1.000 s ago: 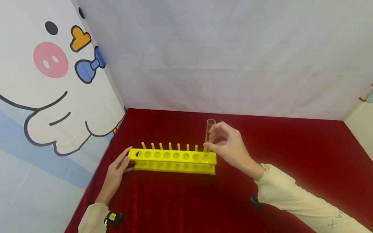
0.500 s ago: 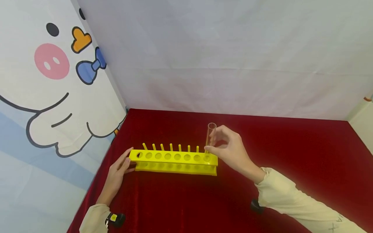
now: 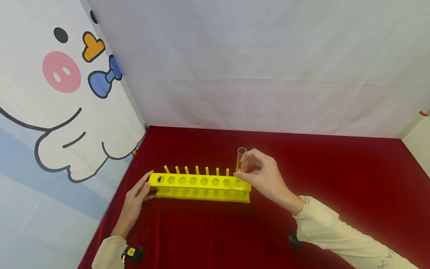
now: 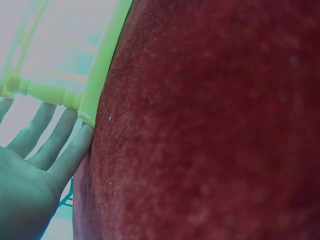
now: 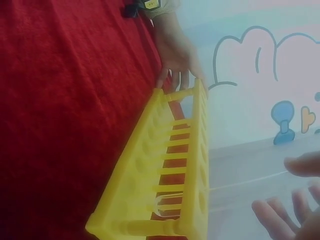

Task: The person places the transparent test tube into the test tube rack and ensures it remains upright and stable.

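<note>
A yellow test tube rack stands on the red cloth with its row of holes facing up. In its rightmost hole is a clear glass test tube, its upper part above the top plate. My right hand pinches that tube between thumb and fingers. The right wrist view shows the tube's rounded bottom between the rack's two plates. At the rack's left end, my left hand rests its outstretched fingers against the end post and corner.
Red velvet cloth covers the table. Thin yellow pegs rise along the rack's back side. A pale curtain hangs behind, and a cartoon-printed sheet on the left.
The test tube has sunk lower into the rack's rightmost hole, my right hand moving down with it. My left hand stays at the rack's left end.
</note>
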A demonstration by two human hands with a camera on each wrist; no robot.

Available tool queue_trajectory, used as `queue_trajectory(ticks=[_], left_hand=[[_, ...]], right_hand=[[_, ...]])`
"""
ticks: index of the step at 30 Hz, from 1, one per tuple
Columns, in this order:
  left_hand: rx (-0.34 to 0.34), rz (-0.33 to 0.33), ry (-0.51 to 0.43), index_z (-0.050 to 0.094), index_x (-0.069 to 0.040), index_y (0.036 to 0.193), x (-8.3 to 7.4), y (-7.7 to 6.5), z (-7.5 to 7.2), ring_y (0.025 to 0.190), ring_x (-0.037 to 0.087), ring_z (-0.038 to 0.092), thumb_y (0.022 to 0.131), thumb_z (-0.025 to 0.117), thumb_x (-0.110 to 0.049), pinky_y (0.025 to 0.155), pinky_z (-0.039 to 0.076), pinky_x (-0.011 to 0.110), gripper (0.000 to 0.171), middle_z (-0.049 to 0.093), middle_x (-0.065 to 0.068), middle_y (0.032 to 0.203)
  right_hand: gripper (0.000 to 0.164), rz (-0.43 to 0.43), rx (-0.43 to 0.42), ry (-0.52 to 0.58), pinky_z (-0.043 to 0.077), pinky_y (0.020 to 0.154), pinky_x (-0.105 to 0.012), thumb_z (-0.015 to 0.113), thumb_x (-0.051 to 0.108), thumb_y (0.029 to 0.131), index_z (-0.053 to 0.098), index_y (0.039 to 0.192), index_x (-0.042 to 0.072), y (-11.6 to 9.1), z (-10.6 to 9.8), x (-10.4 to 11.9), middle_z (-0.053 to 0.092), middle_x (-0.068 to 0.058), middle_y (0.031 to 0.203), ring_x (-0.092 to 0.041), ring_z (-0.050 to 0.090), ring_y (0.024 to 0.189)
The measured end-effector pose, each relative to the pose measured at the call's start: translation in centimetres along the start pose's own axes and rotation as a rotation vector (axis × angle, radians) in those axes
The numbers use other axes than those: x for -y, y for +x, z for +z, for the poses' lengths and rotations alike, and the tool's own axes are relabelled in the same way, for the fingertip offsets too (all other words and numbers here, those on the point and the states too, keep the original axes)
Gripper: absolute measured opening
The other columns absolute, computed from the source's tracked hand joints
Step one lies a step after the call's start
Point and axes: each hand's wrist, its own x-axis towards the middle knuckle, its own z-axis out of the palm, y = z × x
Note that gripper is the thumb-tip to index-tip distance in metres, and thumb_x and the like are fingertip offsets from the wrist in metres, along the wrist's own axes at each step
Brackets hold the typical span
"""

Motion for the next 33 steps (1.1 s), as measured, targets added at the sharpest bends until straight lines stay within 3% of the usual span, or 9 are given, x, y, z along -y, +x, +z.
queue_trajectory(ticks=[12, 19, 27, 33], left_hand=[[-0.009, 0.002, 0.004, 0.035, -0.018, 0.148, -0.3, 0.1, 0.5, 0.106, 0.017, 0.058, 0.103, 0.038, -0.025, 0.082, 0.053, 0.026, 0.045, 0.044, 0.014, 0.139], [-0.022, -0.011, 0.017, 0.035, -0.021, 0.148, -0.4, 0.1, 0.8, 0.107, 0.018, 0.058, 0.103, 0.038, -0.026, 0.082, 0.053, 0.027, 0.045, 0.044, 0.012, 0.139], [-0.031, -0.031, 0.020, 0.035, -0.021, 0.148, -0.4, 0.3, 1.1, 0.106, 0.018, 0.059, 0.103, 0.038, -0.027, 0.082, 0.052, 0.026, 0.045, 0.043, 0.011, 0.140], [-0.038, -0.014, 0.023, 0.036, -0.020, 0.147, -0.6, 0.3, 1.3, 0.106, 0.017, 0.059, 0.103, 0.038, -0.027, 0.082, 0.052, 0.025, 0.045, 0.044, 0.011, 0.140]], right_hand=[[0.027, 0.026, 0.016, -0.035, 0.055, 0.069, -0.026, 0.079, 0.005, 0.075, 0.058, 0.092, 0.005, 0.1, -0.1, -0.2, 0.062, -0.011, 0.084, -0.031, 0.057, 0.080], [0.024, 0.014, 0.025, -0.039, 0.056, 0.071, -0.036, 0.076, -0.003, 0.075, 0.057, 0.090, -0.003, -0.1, -0.4, 2.0, 0.061, -0.019, 0.082, -0.037, 0.056, 0.079], [0.028, 0.008, 0.024, -0.039, 0.055, 0.070, -0.029, 0.081, 0.006, 0.073, 0.059, 0.091, 0.004, 0.6, -0.3, -1.7, 0.063, -0.008, 0.081, -0.025, 0.057, 0.078], [0.028, 0.005, 0.022, -0.042, 0.055, 0.071, -0.031, 0.082, 0.008, 0.073, 0.060, 0.090, 0.007, 0.8, -0.3, -2.6, 0.062, -0.004, 0.080, -0.021, 0.056, 0.077]])
